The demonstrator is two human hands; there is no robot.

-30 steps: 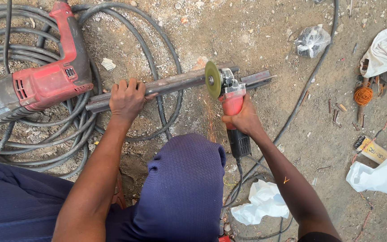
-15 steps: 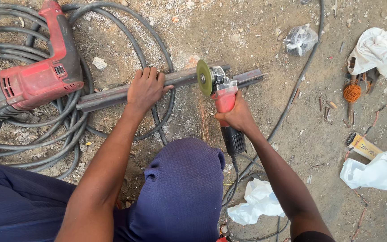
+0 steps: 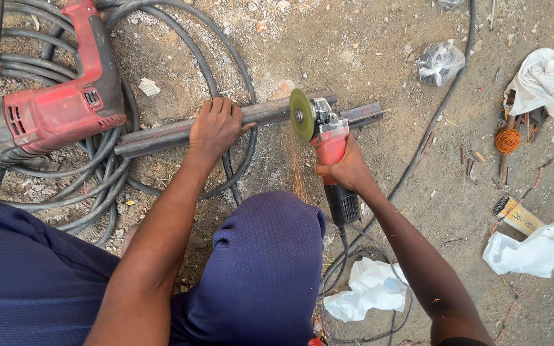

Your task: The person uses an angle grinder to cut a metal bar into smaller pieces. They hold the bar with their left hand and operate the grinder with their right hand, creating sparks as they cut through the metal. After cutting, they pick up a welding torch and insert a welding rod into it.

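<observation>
Both hands grip: your left hand (image 3: 216, 127) pins the steel bar (image 3: 161, 134) steady; your right hand (image 3: 347, 170) clasps the grinder (image 3: 328, 138), disc (image 3: 301, 115) on bar.

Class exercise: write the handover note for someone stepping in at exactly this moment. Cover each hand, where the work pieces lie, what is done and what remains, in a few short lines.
Left hand: pressed down on the metal bar, pinning it to the dirt ground.
Right hand: gripping the red angle grinder; its green disc is in the bar, sparks falling toward the knee.
Bar lies across the coiled black cable, beside the red power drill.
Done: cut started near the bar's right end.
Left: bar looks not yet parted; how deep the cut runs cannot be told.
</observation>
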